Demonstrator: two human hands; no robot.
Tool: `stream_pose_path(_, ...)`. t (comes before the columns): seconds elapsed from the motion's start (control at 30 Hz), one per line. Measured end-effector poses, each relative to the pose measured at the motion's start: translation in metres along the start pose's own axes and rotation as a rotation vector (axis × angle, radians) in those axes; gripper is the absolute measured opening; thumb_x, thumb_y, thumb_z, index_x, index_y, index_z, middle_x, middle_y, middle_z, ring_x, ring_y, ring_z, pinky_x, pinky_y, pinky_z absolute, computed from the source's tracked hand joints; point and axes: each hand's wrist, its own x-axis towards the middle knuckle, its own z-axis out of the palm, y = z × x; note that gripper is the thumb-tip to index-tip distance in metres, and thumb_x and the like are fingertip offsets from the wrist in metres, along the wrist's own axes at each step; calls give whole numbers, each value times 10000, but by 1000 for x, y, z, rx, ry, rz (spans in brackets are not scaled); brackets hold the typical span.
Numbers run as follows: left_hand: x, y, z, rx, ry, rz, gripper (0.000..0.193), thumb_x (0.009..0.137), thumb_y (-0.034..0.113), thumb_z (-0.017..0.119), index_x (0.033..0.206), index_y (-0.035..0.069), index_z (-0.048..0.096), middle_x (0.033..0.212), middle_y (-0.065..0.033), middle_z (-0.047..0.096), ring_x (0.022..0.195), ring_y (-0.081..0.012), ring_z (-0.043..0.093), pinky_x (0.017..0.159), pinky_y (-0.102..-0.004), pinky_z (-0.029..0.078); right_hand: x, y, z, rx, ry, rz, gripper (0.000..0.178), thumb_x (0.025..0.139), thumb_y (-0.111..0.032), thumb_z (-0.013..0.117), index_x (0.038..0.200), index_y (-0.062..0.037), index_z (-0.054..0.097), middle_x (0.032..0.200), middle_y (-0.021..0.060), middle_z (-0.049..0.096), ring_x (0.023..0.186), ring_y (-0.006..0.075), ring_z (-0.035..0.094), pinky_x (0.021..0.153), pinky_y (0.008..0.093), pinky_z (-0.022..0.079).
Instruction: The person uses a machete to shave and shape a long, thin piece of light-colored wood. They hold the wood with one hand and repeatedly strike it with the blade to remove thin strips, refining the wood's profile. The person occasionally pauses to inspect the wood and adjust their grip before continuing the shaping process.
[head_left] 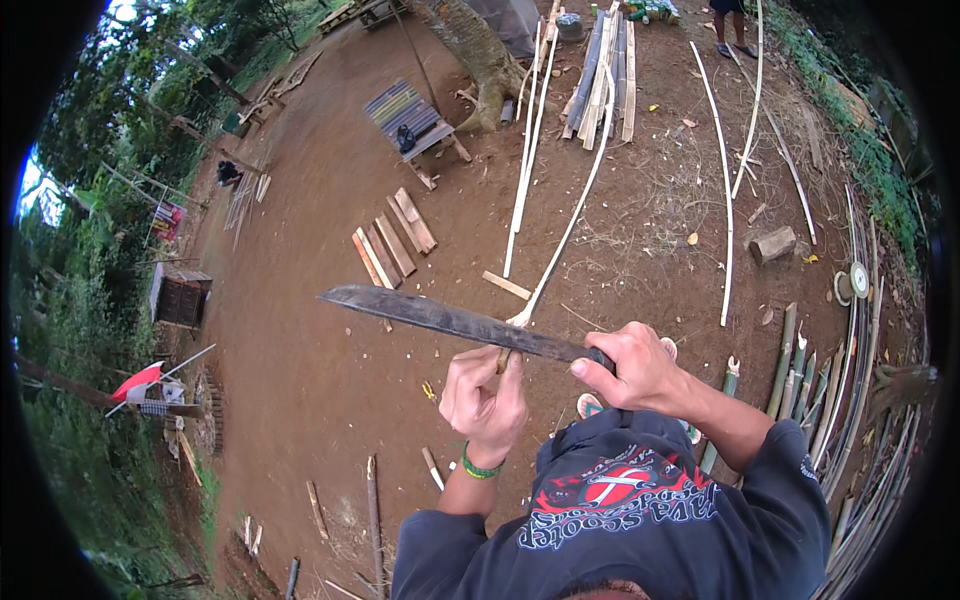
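My right hand [632, 368] is wrapped round the dark handle of a machete [440, 315]. Its long, stained blade reaches left in front of me, pointing away from my body. Just below the blade, my left hand [485, 402] is closed in a pinch on the near end of a bamboo strip [560, 253]. The strip passes beneath the blade, which hides a short part of it, and runs far ahead over the ground. Pale, frayed fibres show where it comes out at the blade's far edge.
Short planks [393, 240] lie ahead on brown soil. Beyond stands a slatted bench [410, 118] beside a tree [470, 50]. Long bamboo strips [728, 200], a wood block [773, 245], a spool [852, 284] and bamboo poles [783, 362] lie rightward. Yellow-handled pliers [429, 391] lie near my left hand. Another person [730, 25] stands far right.
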Motion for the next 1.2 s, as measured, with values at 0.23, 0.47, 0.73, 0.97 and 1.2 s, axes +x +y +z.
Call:
stream_pose_path(0.23,11,4,-3,-8,4,17,207,751,-125,746,842,-25,590,858,-155,661,793,-217,661,675,-292,511,7,-9,-5,71,-58,-20,448,900,-402,629,671,-19,584,494,170,525,457,366,565,473,444,443)
stream_pose_path(0.47,14,8,-10,18,72,16,183,810,-57,738,833,-2,565,834,-120,632,789,-214,646,699,-302,524,3,-18,-1,-41,30,-62,483,918,-420,605,678,-2,573,515,192,526,481,387,572,497,458,448)
stream_pose_path(0.73,16,11,-9,20,52,67,198,802,-73,744,860,-10,566,825,-129,626,767,-222,638,644,-296,513,0,-24,-14,22,16,-105,433,917,-390,608,695,-18,597,485,160,499,454,360,554,488,450,435)
stream_pose_path(0.97,11,-5,0,-32,43,21,222,771,-125,739,855,-16,566,833,-135,635,774,-211,635,658,-296,505,1,-16,1,37,10,-84,462,899,-416,623,669,-18,575,474,162,501,448,373,549,473,455,436)
stream_pose_path(1.2,11,-10,-2,7,48,-16,240,762,-126,740,841,-6,548,830,-124,625,751,-203,611,656,-303,499,3,-25,-7,24,-1,-122,458,881,-415,649,638,-38,557,459,149,480,443,364,549,463,447,428)
